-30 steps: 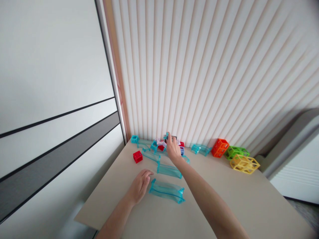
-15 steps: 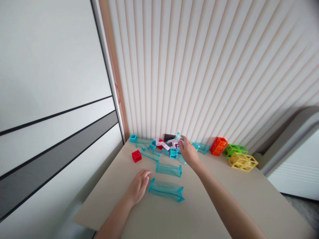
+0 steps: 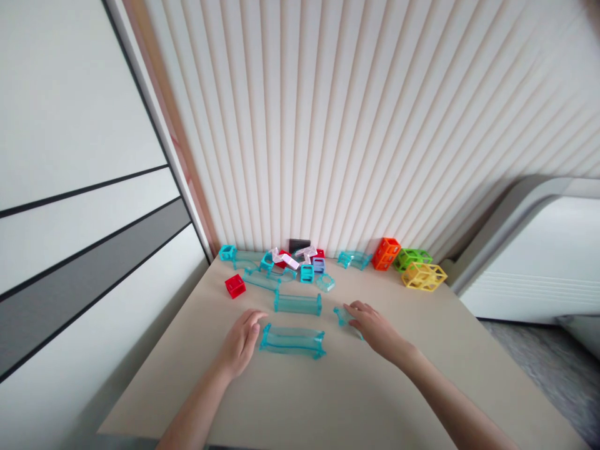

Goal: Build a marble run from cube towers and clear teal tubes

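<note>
My left hand [image 3: 241, 344] lies on the table with its fingers loosely extended and holds nothing. Just right of its fingertips is a translucent blue track piece [image 3: 293, 342], with a second straight track piece [image 3: 297, 304] farther back. My right hand [image 3: 372, 325] grips another translucent blue track piece [image 3: 342, 316] low over the table, to the right of those two. Much of that piece is hidden under the fingers, so whether it touches the table I cannot tell. A red cube block [image 3: 235, 286] sits beyond my left hand.
Along the ribbed wall lie several loose pieces, among them a blue cube [image 3: 307, 273], a purple cube [image 3: 319, 265] and a curved clear-blue piece [image 3: 325, 282]. Orange blocks [image 3: 386, 254], a green frame block [image 3: 412, 257] and yellow frame blocks [image 3: 424, 276] stand at the back right.
My right hand has come back from the pile by the wall toward the front right, bringing a blue track piece. My left hand stays beside the nearest track piece. The camera view has shifted.
</note>
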`<state>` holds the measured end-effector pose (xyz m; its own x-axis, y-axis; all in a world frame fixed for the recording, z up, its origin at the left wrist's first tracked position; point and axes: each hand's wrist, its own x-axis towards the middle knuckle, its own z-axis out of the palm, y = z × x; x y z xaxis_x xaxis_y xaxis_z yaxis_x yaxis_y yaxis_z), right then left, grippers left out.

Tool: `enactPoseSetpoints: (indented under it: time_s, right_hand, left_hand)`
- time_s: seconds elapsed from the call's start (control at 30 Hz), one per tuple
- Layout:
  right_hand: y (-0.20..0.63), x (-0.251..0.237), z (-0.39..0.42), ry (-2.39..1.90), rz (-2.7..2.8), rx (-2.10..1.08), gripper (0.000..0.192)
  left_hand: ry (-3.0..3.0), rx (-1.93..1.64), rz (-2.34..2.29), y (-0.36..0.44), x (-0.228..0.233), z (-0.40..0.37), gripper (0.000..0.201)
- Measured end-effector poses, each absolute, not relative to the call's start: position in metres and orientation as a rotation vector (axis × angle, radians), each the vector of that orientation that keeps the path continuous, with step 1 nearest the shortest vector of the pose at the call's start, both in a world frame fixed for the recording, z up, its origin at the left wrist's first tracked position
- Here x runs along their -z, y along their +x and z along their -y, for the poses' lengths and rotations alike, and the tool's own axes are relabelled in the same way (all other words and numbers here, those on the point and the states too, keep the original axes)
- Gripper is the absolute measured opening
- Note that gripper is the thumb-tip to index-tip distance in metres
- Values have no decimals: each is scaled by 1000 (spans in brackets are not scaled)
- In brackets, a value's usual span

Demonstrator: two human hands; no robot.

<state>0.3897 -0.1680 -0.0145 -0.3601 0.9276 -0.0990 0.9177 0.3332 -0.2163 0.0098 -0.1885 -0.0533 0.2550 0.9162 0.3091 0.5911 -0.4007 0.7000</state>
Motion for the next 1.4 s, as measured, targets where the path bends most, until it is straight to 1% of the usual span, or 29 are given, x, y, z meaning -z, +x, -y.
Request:
enactPoseSetpoints:
  time_s: [0.13,0.27,0.37,0.47,0.63,0.7,0.8,1.0,1.13,1.27,1.4]
  right_hand:
    - [385,10,165,-1812,2596,-322,41]
    - [371,-17,153,-1801,2549,-285,45]
    - [338,-43,132,-1723,2452,-272,42]
    - [291,-56,108,-1616,2450,-268,40]
    - [227,-44,74,-1538,2485,-289,50]
    - [217,-36,64,-1556,2483,-339,44]
    - [217,-28,52,-1553,2457,-440,31]
    - [231,-18,39,-1522,2248,-637,27]
    - [231,-9,30,-1548,2015,-786,20]
    - [229,-8,23,-1485,1832,-894,22]
    - [233,-18,39,-1305,1778,-886,28]
  left_hand:
    - [2086,-974,-1371,9,55,188,49]
    - [2087,-960,-1371,9,55,188,47]
    - [2087,-950,-1376,10,55,188,46]
    - [2070,-962,-1372,10,54,189,45]
    - [2022,-990,-1352,11,52,190,45]
    - [2002,-995,-1356,11,51,191,45]
    - [1988,-996,-1368,12,49,191,46]
    - [2023,-986,-1340,11,47,192,43]
    - [2024,-994,-1349,11,47,191,42]
    - [2017,-1010,-1356,11,48,192,42]
    - [1967,-1108,-1371,10,53,191,41]
